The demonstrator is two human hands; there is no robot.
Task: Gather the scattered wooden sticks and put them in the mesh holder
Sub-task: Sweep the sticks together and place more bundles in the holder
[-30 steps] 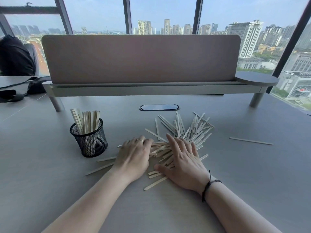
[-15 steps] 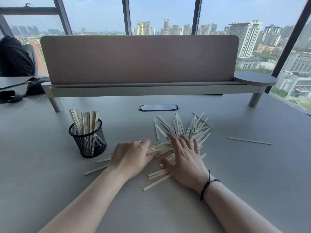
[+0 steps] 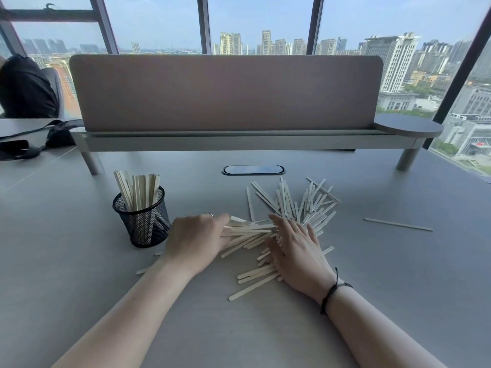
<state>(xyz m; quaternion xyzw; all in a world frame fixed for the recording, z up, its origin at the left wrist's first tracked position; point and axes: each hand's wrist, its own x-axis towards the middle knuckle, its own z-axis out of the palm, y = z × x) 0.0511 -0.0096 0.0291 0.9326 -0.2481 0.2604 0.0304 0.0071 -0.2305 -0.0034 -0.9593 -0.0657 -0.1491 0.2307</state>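
A black mesh holder (image 3: 143, 221) stands left of centre with several pale wooden sticks upright in it. A heap of scattered wooden sticks (image 3: 297, 205) lies on the grey table. My left hand (image 3: 196, 241) is curled around the left ends of a bundle of sticks (image 3: 248, 232), just right of the holder. Flat on the sticks, my right hand (image 3: 295, 248) has its fingers spread and presses against the bundle's right ends. More loose sticks (image 3: 255, 277) lie between my wrists. One single stick (image 3: 398, 224) lies apart at the right.
A padded divider on a raised shelf (image 3: 225, 139) crosses the back of the table. A dark oval cable port (image 3: 253, 170) sits behind the heap. A black strap and bag (image 3: 32, 144) lie at the far left. Two sticks (image 3: 144, 269) lie under my left forearm.
My left hand has slid left and curled around a bundle of sticks, which now lie aligned between both hands. My right hand shifted slightly forward against them.
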